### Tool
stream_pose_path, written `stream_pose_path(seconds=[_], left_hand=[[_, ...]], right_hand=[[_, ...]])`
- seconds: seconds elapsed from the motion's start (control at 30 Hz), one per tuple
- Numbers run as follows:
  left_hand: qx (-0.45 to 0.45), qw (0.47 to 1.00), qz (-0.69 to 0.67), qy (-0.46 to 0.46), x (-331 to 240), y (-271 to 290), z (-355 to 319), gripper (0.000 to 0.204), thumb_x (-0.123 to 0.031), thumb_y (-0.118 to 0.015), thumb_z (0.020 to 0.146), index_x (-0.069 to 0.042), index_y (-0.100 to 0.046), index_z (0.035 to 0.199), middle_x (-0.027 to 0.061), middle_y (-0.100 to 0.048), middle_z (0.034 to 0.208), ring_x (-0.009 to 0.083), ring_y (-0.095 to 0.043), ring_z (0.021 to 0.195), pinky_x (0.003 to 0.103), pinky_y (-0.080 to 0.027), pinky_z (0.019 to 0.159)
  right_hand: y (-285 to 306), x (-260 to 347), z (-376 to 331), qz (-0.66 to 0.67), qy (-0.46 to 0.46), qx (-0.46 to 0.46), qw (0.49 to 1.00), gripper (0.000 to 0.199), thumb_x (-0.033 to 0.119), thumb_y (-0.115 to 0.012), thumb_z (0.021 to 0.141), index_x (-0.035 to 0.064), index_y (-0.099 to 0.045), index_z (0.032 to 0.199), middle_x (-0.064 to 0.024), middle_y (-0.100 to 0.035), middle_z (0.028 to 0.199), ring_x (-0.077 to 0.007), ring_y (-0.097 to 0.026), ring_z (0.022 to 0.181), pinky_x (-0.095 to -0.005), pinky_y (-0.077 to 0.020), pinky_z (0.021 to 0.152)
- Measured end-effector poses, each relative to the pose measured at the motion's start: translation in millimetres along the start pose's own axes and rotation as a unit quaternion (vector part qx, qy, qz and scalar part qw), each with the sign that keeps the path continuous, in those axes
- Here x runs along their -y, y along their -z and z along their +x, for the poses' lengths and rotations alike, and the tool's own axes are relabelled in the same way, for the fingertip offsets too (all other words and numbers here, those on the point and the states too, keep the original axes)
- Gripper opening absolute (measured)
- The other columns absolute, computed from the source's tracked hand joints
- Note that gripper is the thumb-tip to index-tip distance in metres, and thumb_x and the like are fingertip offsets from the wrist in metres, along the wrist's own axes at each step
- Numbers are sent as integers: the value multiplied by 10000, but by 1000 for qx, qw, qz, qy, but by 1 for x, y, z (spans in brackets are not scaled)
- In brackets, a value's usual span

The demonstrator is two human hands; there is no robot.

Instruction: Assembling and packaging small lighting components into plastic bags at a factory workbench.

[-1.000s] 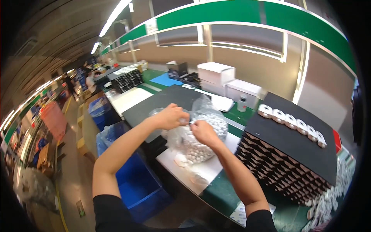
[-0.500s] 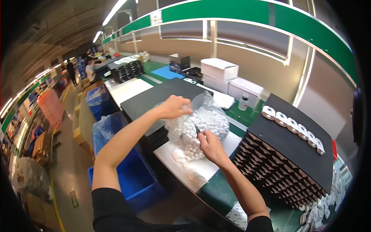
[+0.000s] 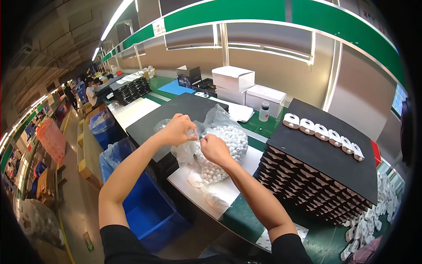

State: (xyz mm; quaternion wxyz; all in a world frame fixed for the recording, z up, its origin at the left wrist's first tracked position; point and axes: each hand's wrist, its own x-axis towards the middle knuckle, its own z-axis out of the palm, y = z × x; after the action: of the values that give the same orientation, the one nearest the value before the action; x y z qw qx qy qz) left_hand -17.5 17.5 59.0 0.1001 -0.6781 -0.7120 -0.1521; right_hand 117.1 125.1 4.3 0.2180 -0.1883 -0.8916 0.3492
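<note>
A clear plastic bag [image 3: 218,115] full of small white balls [image 3: 232,140] stands on a white sheet [image 3: 189,181] at the bench's front edge. My left hand [image 3: 179,130] is closed on the gathered clear plastic at the bag's upper left side. Close beside it, at the bag's mouth, my right hand [image 3: 214,149] is curled shut, knuckles up. Its fingertips point toward the left hand, and whatever they hold is hidden. Crumpled plastic [image 3: 215,199] trails from the bag's foot over the white sheet.
At right stands a tall stack of black trays [image 3: 316,163], topped by a row of white parts [image 3: 323,132]. Loose white parts [image 3: 367,224] are heaped beyond it. Behind the bag are white boxes [image 3: 233,79] and a small bottle [image 3: 263,111]. A blue bin [image 3: 151,211] sits below left.
My right hand has moved up and left, close to my left hand. The dark slim tool it held over the balls no longer shows. The whole view has shifted slightly.
</note>
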Motion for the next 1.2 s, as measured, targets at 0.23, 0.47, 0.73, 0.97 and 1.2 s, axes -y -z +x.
stream_pose_path(seconds=[0.23, 0.47, 0.73, 0.97, 1.2], left_hand=[[-63, 983, -84, 153, 17, 13, 3, 205, -264, -675, 726, -73, -608, 757, 112, -534, 804, 283, -495, 871, 352, -405, 737], [-63, 991, -76, 91, 19, 10, -16, 217, -265, -631, 775, -83, -565, 874, 128, -498, 878, 284, -507, 832, 340, -407, 734], [17, 995, 63, 77, -7, 24, -21, 258, -324, -662, 728, -94, -606, 832, 102, -503, 781, 283, -498, 799, 352, -400, 725], [14, 997, 72, 36, 7, 14, -19, 185, -297, -657, 732, -117, -661, 775, 86, -483, 729, 245, -471, 777, 327, -354, 769], [2, 996, 69, 61, 19, 21, -4, 224, -324, -625, 764, -112, -655, 828, 98, -471, 762, 262, -460, 819, 342, -358, 792]], right_hand=[[-39, 10, -57, 54, 82, 209, 973, 308, 271, -469, 800, -6, -602, 818, -210, -606, 793, -355, -583, 776, -413, -439, 737], [-6, -8, -45, 119, 57, -5, 991, 293, 254, -407, 859, -23, -491, 904, -268, -581, 815, -432, -551, 799, -493, -408, 713], [-37, 4, -32, 81, 6, -37, 996, 260, 242, -442, 871, -7, -449, 948, -259, -585, 784, -440, -550, 760, -502, -403, 684], [-66, 17, -23, 152, -25, -120, 981, 240, 230, -423, 877, -7, -415, 911, -268, -577, 748, -455, -548, 726, -526, -392, 653], [-111, 29, -27, 113, 1, -19, 993, 234, 222, -452, 843, -11, -473, 856, -294, -560, 743, -471, -540, 751, -537, -398, 678]])
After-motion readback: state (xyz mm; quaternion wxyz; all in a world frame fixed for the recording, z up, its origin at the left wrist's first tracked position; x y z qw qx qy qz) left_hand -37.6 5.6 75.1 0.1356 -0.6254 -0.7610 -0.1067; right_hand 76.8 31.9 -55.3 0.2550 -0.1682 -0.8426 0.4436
